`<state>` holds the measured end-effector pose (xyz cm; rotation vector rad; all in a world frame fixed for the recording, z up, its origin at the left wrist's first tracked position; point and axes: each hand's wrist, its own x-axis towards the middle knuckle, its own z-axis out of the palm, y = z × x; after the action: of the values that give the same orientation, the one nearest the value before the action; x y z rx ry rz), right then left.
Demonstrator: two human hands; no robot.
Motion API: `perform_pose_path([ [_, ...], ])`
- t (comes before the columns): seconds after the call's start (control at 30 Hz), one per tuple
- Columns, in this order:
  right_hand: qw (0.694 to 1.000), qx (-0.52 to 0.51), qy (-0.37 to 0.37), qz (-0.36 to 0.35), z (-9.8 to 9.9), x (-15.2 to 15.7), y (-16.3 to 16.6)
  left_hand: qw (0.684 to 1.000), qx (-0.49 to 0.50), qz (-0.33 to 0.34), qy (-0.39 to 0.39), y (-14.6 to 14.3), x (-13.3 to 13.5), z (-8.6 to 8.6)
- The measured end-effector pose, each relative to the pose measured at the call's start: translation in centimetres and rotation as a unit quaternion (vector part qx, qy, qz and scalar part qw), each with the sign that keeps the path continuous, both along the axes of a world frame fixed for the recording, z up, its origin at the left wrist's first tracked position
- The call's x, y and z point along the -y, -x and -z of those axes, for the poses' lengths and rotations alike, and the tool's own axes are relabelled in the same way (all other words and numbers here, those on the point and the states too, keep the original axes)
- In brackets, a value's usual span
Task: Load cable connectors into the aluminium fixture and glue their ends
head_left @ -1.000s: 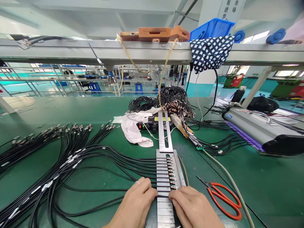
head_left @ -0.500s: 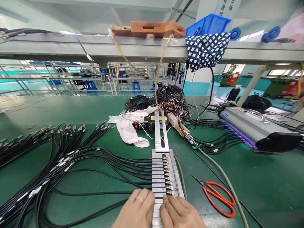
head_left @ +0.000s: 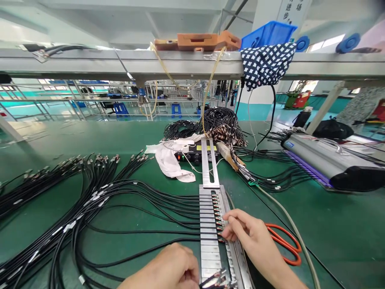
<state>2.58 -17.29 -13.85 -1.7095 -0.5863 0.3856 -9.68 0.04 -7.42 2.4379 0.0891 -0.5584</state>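
Note:
A slotted metal fixture [head_left: 207, 257] lies lengthwise on the bench, with several black cables [head_left: 156, 231] laid across its grooves from the left. Their small metal connectors [head_left: 217, 212] line up along its inner slot. My right hand [head_left: 252, 237] is over the fixture's right rail, thumb and forefinger closed beside the connectors; whether anything is pinched there I cannot make out. At the lower left edge, my left hand [head_left: 171, 265] is closed with curled fingers. Loose black cable ends [head_left: 215, 277] poke out from it across the fixture.
Red-handled scissors [head_left: 284, 243] lie partly behind my right hand. A large cable bundle [head_left: 90, 192] spreads over the left bench. Behind the fixture are a black control box [head_left: 197, 157], a white cloth [head_left: 173, 164] and coiled cables [head_left: 221, 122]. A silver lamp unit [head_left: 325, 160] stands right.
Both hands were together on the fixture's lower grooves. My right hand has moved up and right to the connectors, my left down to loose cable ends. The view has shifted slightly.

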Motion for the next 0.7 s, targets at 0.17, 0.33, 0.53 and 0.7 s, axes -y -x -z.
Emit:
perform_pose_path([
  [0.17,1.000,0.005,0.016,-0.004,-0.4,0.2,0.0,0.995,0.027,-0.081,0.058,-0.2,-0.5,1.5],
  [0.33,1.000,0.007,0.013,0.001,-0.8,0.5,-0.2,0.976,0.076,-0.122,0.165,-0.7,-0.8,2.8],
  [0.53,1.000,0.019,0.017,0.001,-1.1,0.4,-0.1,0.964,0.081,-0.134,0.215,-1.1,-0.5,4.5],
  [0.7,0.998,0.038,0.044,-0.004,-1.0,0.4,-0.2,0.973,0.104,-0.132,0.159,-1.4,-0.4,5.5],
])
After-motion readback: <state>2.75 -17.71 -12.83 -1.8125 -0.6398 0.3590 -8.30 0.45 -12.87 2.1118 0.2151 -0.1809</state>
